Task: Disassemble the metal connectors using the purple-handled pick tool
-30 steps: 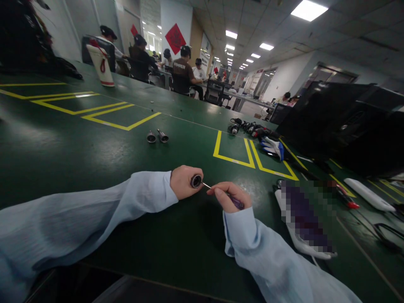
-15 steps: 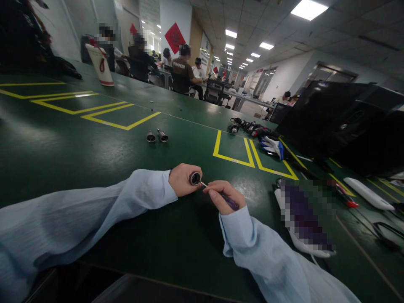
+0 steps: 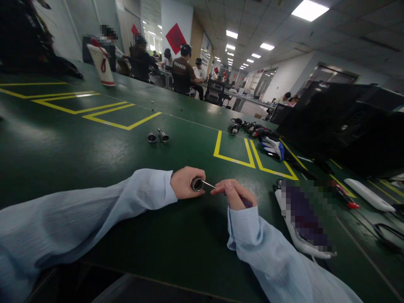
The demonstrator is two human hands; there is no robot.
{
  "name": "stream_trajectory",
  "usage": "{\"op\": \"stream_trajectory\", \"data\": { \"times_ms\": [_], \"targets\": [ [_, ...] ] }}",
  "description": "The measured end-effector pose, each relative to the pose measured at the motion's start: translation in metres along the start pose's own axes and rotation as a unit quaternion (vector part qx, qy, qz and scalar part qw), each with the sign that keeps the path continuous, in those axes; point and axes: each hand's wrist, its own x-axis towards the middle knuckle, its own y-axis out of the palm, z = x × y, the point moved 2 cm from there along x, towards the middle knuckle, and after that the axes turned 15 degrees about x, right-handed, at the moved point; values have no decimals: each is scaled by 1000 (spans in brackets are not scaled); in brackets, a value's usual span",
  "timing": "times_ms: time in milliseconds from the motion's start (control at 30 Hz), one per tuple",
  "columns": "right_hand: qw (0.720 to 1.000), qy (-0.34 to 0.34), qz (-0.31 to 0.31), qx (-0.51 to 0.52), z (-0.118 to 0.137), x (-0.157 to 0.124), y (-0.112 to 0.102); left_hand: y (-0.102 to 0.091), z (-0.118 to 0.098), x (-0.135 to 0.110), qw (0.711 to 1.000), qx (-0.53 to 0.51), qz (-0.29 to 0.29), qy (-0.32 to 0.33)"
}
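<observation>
My left hand (image 3: 183,182) is closed around a hollow, cup-shaped metal part (image 3: 197,184), its round open end turned toward me. A thin-shafted screwdriver (image 3: 208,184) with a dark purple handle is gripped in my right hand (image 3: 235,194). Its shaft reaches left to the mouth of the metal part; whether the tip touches the inside cannot be made out. Most of the handle is hidden by my fingers and palm. Beyond my left hand, two similar metal parts (image 3: 163,136) lie side by side on the green table (image 3: 126,155).
Yellow tape outlines (image 3: 235,160) mark the table. At the back right lie dark cabled parts (image 3: 234,128) and a white-blue glove (image 3: 273,147). A white-edged device (image 3: 292,231) with a blurred screen lies right of my right arm. A paper cup (image 3: 102,67) stands far left; people sit beyond.
My right hand has shifted right and slightly down, drawing the screwdriver shaft back from the metal part, and its grip has moved along the handle. My left hand has moved slightly right and down.
</observation>
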Motion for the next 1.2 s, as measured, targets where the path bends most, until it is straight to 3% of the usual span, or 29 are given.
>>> {"op": "stream_trajectory", "data": {
  "times_ms": [167,300,400,467,567,667,800,900,1000,1100,1200],
  "targets": [
    [999,-31,18,-7,0,0,3,0,1,0,999,-10,-9,36],
    [994,-89,32,-62,4,-3,9,1,-1,-1,998,6,5,58],
    [990,-94,50,-92,6,-4,11,2,-1,-1,998,41,25,51],
    [995,-47,44,-77,6,-2,8,2,-1,-2,996,63,42,45],
    [993,113,10,-9,-2,2,1,0,-3,-2,995,68,50,54],
    [965,251,-19,73,-15,4,-5,-3,-5,-2,995,50,46,76],
    [928,321,-47,183,-25,4,-6,-4,-5,-2,995,19,42,93],
    [950,275,-44,142,-18,3,-3,-3,-4,-2,996,11,39,78],
    [990,138,-4,20,-3,1,1,-2,-3,-2,997,35,36,64],
    [997,24,44,-51,5,-1,5,0,-3,-3,995,72,39,62],
    [996,56,53,-38,4,2,4,1,-5,-4,992,88,42,74]
  ]
}}
